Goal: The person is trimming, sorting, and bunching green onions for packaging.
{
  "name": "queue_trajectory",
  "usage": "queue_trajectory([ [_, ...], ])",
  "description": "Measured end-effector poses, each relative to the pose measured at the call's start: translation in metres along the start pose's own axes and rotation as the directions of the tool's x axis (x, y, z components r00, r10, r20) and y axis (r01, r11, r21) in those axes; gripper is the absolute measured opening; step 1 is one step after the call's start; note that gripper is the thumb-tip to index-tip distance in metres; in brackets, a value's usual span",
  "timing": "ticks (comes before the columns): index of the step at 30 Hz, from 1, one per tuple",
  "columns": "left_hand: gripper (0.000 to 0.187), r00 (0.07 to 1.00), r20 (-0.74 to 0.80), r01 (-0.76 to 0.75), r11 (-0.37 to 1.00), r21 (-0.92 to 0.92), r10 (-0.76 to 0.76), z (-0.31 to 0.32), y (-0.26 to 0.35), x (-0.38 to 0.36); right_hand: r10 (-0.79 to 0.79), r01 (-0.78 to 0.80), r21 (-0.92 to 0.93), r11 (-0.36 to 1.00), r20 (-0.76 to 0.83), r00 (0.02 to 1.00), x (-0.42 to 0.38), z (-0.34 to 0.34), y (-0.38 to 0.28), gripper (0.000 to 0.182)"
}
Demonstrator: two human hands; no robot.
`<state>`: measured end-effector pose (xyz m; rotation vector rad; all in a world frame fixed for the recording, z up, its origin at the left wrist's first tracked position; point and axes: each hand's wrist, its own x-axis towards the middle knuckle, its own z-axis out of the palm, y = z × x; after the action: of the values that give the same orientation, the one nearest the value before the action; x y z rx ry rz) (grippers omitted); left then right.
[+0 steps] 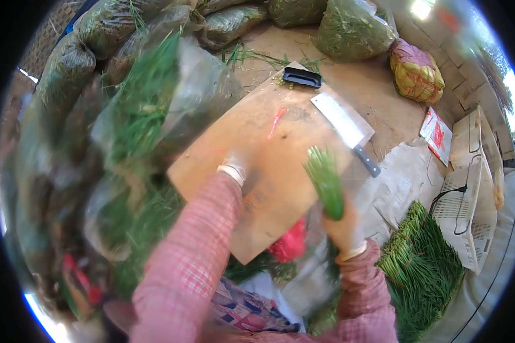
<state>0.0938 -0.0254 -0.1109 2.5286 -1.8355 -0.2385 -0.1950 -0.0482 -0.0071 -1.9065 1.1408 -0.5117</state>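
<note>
My right hand point(343, 228) is closed around a bunch of green chives point(324, 180), with their pale cut ends pointing up over the right edge of the wooden board point(212, 171). My left hand point(234, 162), in a pale glove or cuff, is over the left part of the board. Motion smears its fingers. A faint red streak is blurred just beside it. On the board lie a cleaver point(337, 119) with a black handle, a red tie strip point(277, 122) and a black tray point(302, 78).
Plastic bags of greens point(355, 31) line the back and left. Bundled chives point(423, 251) are stacked at lower right, near a cream plastic crate point(466, 211). A red bundle point(290, 241) sits below the board. A wrapped yellow-pink bundle point(416, 71) stands back right.
</note>
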Motion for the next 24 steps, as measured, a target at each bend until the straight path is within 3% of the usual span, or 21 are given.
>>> queue_trajectory([
  [2, 0.033, 0.986, -0.075, -0.136, 0.981, 0.140, 0.147, 0.013, -0.001, -0.006, -0.031, 0.031, -0.003, 1.000, -0.016, 0.999, 0.010, 0.013, -0.006, 0.058],
  [4, 0.040, 0.956, -0.223, -0.166, 0.978, 0.124, 0.191, -0.002, 0.002, -0.015, -0.024, 0.024, 0.014, 1.000, -0.005, 1.000, 0.016, 0.025, -0.009, 0.059],
  [6, 0.046, 0.890, -0.448, -0.128, 0.990, -0.057, 0.089, -0.058, 0.015, -0.025, 0.012, -0.013, 0.051, 0.999, 0.028, 1.000, 0.020, 0.036, -0.008, 0.060],
  [9, 0.050, 0.855, -0.507, -0.340, 0.859, -0.383, 0.112, -0.092, 0.029, -0.049, -0.029, 0.027, 0.079, 0.997, 0.031, 0.999, 0.024, 0.048, -0.018, 0.062],
  [12, 0.043, 0.844, -0.511, -0.414, 0.803, -0.429, 0.162, -0.106, 0.053, -0.069, -0.005, 0.000, 0.083, 0.997, 0.070, 0.997, 0.023, 0.059, -0.021, 0.063],
  [18, 0.028, 0.852, -0.518, -0.384, 0.765, -0.517, 0.077, -0.104, 0.057, -0.074, 0.058, -0.067, 0.077, 0.995, 0.116, 0.992, 0.012, 0.059, -0.046, 0.060],
  [21, 0.023, 0.830, -0.524, -0.414, 0.842, -0.345, 0.193, -0.110, 0.053, -0.082, 0.048, -0.054, 0.041, 0.998, 0.144, 0.988, 0.005, 0.060, -0.044, 0.059],
  [24, 0.016, 0.829, -0.553, -0.400, 0.780, -0.482, 0.084, -0.105, 0.050, -0.088, 0.040, -0.055, 0.099, 0.994, 0.151, 0.988, -0.002, 0.058, -0.049, 0.059],
])
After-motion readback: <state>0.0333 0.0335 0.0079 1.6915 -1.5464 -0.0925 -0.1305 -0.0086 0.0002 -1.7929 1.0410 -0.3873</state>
